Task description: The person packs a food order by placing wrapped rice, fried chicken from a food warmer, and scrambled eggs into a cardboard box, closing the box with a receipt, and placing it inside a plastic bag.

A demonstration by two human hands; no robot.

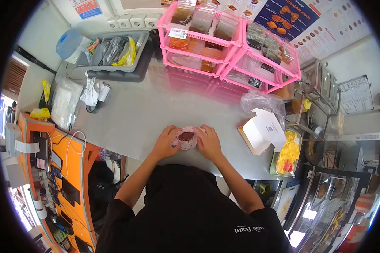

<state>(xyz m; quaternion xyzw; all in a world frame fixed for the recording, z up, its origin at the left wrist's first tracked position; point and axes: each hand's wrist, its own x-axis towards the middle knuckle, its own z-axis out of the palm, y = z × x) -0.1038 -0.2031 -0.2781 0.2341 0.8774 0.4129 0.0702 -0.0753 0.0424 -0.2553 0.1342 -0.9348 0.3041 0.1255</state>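
Observation:
A small, crinkled, pinkish clear plastic packet (186, 136) with dark reddish-brown contents is held just above the steel counter's front edge, close to my body. My left hand (166, 142) grips its left side, thumb at the lower edge and fingers curled over the top. On the opposite side, my right hand (209, 142) pinches the packet between thumb and fingers. The dark contents show between the two hands. Whether the packet is sealed I cannot tell.
An open white box (264, 131) and a container of yellow food (289, 152) stand on the right. Pink racks (198, 44) with packets line the back. A grey tub (112, 52) is at back left, crumpled paper (90, 93) nearer. An orange desk (67, 154) adjoins on the left.

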